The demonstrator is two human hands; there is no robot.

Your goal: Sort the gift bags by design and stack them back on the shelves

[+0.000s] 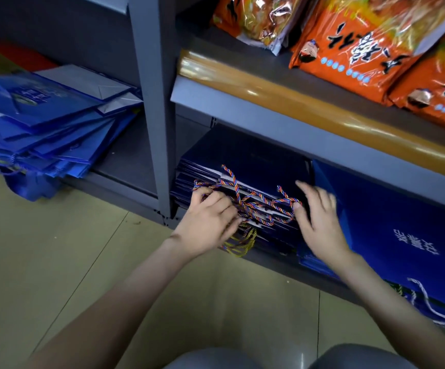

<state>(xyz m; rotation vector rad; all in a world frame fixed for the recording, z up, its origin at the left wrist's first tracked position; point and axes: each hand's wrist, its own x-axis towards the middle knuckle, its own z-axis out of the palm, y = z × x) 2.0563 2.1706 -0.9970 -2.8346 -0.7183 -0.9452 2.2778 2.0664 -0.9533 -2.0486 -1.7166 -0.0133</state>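
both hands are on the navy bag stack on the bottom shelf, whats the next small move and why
Probably gather the cord handles flat and nudge the navy bag stack square. The cords sprawl tangled over its front, between the left hand and right hand, and the bag edges sit staggered beside the brighter blue bags.

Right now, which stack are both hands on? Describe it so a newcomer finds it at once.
Find the grey metal shelving upright; right of it, on the bottom shelf under the orange snack packets, lies a flat stack of dark navy paper gift bags. The left hand and right hand touch its front edge. Unlike the brighter blue bags either side, it carries multicoloured twisted rope handles.
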